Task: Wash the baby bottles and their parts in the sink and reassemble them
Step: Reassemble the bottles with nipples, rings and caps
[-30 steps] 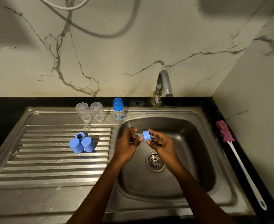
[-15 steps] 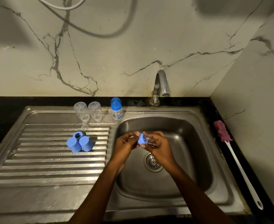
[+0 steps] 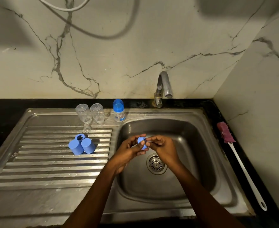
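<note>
Drainboard (image 3: 45, 162) left, basin (image 3: 193, 145) right. Two upturned bottles (image 3: 83, 113) side by side at the drainboard's rear. Capped bottle (image 3: 119, 111) just right of them, left of the tap (image 3: 163, 86) behind the basin. Two caps (image 3: 76, 148) and a ring (image 3: 79, 137) touching, in front of the bottles. Brush (image 3: 239, 162) on the bench right of the sink. Left hand (image 3: 128, 150) and right hand (image 3: 164, 147) over the basin behind the drain (image 3: 156, 164), collar (image 3: 142, 144) held between them.

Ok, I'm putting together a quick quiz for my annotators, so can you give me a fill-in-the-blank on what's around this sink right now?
1. The left hand and right hand together hold a ring coloured ____.
2. ____ clear bottles stand upside down on the drainboard.
3. The long-handled brush on the counter has a ____ head.
4. Below the clear bottles sit ____ loose blue parts.

Missing words: blue; two; pink; three.
</note>
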